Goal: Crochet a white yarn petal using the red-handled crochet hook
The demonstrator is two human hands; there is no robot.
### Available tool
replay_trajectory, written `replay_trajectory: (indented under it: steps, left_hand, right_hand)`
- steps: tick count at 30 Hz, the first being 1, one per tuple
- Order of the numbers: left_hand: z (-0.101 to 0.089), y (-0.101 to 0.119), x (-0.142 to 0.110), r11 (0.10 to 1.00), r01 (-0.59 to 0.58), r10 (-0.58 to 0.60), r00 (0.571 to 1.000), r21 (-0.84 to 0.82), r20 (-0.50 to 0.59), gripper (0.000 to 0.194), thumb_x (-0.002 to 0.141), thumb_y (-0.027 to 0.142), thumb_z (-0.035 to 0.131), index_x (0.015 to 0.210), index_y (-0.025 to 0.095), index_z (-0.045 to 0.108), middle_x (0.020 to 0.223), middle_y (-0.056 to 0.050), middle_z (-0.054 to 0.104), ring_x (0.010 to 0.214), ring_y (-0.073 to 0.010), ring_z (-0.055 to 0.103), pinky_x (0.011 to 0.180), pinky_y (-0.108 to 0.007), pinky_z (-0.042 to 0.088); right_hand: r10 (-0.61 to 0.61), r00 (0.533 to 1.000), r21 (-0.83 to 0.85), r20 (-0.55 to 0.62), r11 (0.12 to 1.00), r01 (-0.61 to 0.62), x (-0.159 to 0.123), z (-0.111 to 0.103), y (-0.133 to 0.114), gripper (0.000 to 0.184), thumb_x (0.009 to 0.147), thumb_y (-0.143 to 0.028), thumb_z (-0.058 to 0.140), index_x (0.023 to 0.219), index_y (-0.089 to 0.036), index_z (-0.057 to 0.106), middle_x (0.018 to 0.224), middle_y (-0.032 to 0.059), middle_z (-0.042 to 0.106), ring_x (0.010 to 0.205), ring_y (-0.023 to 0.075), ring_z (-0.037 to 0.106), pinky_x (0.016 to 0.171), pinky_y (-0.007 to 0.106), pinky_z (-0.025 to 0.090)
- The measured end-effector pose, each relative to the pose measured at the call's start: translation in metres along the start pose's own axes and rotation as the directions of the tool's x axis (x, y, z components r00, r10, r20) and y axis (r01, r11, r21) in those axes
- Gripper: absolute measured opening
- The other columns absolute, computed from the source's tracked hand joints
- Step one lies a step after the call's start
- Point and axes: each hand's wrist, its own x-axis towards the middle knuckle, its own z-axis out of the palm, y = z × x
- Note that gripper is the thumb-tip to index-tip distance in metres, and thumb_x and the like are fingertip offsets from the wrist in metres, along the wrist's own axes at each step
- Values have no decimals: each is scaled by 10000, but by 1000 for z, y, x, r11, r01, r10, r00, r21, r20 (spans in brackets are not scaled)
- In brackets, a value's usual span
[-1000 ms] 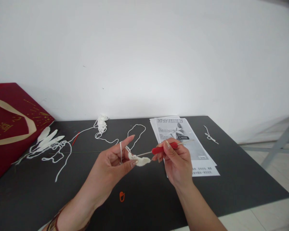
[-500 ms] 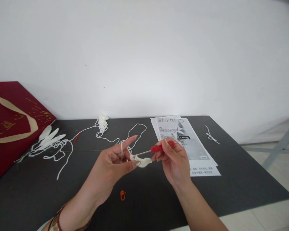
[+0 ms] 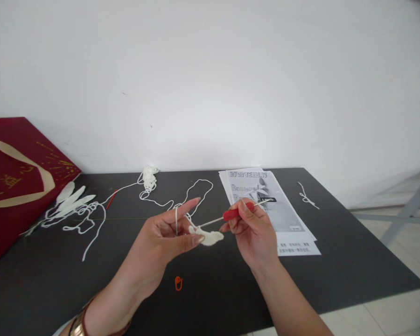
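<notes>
Between thumb and fingers, my left hand (image 3: 170,235) pinches a small white crochet piece (image 3: 212,238), its free end sticking out to the right. White yarn (image 3: 176,219) loops around the raised index finger of that hand. My right hand (image 3: 254,231) is closed around the red handle of a crochet hook (image 3: 231,214). The hook's thin metal shaft reaches left to the top edge of the crochet piece, beside my left fingertips; its very tip is hidden in the stitches. Another metal end of the hook pokes out past my right fingers.
An orange stitch marker (image 3: 178,283) lies on the dark table (image 3: 210,298). White petal-shaped pieces (image 3: 73,200) with trailing yarn sit at left beside a red bag (image 3: 10,186). A yarn heap (image 3: 149,177) is near the wall; printed sheets (image 3: 283,219) lie behind my right hand.
My right hand and the hook have shifted slightly right. The right fingertips have come away from the crochet piece's free end. My left hand has hardly moved.
</notes>
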Motion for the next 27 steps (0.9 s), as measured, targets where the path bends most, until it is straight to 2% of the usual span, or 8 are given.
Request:
replay_trajectory:
  steps: [5,11,18,23,27]
  left_hand:
    - [-2,-2,1,999,32,-32,999,19,28,538,608,153,860,1123,243,733,603,59,582,585,-73,535,656,-214,419]
    - [-3,-4,3,999,13,-14,1000,41,16,529,627,148,845,1133,242,726,601,67,554,572,-65,500,617,-208,390]
    - [-1,-3,2,997,-17,19,1000,77,-22,520,645,145,830,1143,244,718,599,77,536,574,-64,486,608,-201,393]
    - [-1,-3,4,997,-19,20,1000,73,-19,562,618,147,839,1159,230,712,615,65,554,587,-81,509,618,-218,416]
    - [0,-3,3,997,-40,40,999,72,4,573,646,157,826,1192,270,694,630,70,530,590,-77,493,614,-210,406]
  right_hand:
    - [1,1000,-36,25,999,0,-1,0,-3,199,759,-331,771,690,-169,678,565,-25,658,450,107,627,484,209,565]
    - [-165,983,-186,78,966,177,-6,0,-7,190,826,-320,708,705,-174,695,576,0,666,491,124,615,483,228,487]
    - [-333,931,-351,150,862,365,-10,-4,-8,146,872,-277,658,779,-198,736,641,22,676,545,135,575,497,259,447]
    - [-336,934,-288,119,889,356,-10,-2,-7,149,877,-277,650,778,-203,733,643,14,684,537,134,589,489,256,447]
    - [-271,959,-206,86,936,283,-8,1,-5,155,859,-290,672,749,-191,717,609,5,683,525,127,619,489,232,458]
